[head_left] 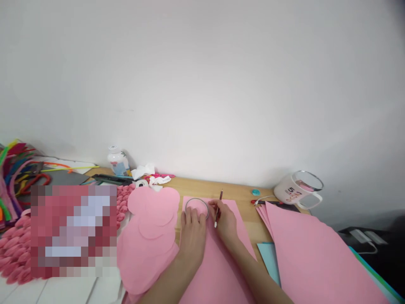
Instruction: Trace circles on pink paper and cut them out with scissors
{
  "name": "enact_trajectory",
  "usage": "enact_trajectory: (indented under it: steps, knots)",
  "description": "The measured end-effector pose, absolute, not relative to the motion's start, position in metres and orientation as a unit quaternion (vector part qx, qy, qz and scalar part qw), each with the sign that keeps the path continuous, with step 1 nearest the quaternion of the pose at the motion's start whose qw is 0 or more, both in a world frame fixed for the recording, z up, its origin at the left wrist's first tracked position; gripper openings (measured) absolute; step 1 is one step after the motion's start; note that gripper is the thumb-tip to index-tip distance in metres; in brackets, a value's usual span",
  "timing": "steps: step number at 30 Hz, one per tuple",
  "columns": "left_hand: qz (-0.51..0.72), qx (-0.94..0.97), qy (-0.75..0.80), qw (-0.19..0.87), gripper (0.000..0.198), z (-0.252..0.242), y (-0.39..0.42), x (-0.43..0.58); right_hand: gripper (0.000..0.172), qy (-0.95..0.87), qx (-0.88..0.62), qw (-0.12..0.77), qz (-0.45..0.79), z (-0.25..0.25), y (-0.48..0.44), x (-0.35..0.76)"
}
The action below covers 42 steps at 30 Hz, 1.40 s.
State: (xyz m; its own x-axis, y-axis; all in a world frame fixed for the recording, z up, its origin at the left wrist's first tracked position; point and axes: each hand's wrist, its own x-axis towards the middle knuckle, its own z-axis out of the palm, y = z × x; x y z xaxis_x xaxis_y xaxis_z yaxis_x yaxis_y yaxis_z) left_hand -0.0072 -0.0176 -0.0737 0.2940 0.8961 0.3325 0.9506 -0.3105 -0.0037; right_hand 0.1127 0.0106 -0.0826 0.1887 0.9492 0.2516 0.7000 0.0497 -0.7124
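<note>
My left hand (pixel 192 234) lies flat on a pink paper sheet (pixel 218 261), its fingertips pressing down a clear round ring (pixel 196 207). Beside it, my right hand (pixel 225 220) pinches a dark pencil (pixel 218 208) upright, with its tip at the ring's right edge. To the left of the sheet lies a pile of cut pink paper circles (pixel 155 211).
A stack of pink sheets (pixel 310 253) lies to the right over a light blue sheet (pixel 268 255). A white mug (pixel 299 190) stands at the back right. A small bottle (pixel 117 161), crumpled tissue (pixel 144 171), coloured pipe cleaners (pixel 15 169) and pink petal shapes (pixel 14 253) are at the left.
</note>
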Motion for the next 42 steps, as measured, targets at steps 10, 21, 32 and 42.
enact_trajectory:
  steps: [10,21,32,42]
  knots:
    - [-0.181,-0.785,-0.581,0.112,0.028,-0.079,-0.018,-0.007,0.026,-0.549,-0.611,0.514,0.246,-0.091,0.014,0.116]
    - [-0.145,-0.787,-0.588,0.12,0.032,-0.072,-0.018,-0.008,0.026,-0.592,-0.585,0.474,0.288,-0.084,0.013,0.115]
    - [-0.065,-0.823,-0.552,0.119,0.043,-0.049,-0.006,0.004,0.041,-0.458,-0.613,0.568,0.303,-0.073,0.014,0.115]
    - [-0.093,-0.818,-0.565,0.058,0.042,-0.053,-0.001,-0.01,0.04,-0.44,-0.612,0.579,0.31,-0.09,0.026,0.124]
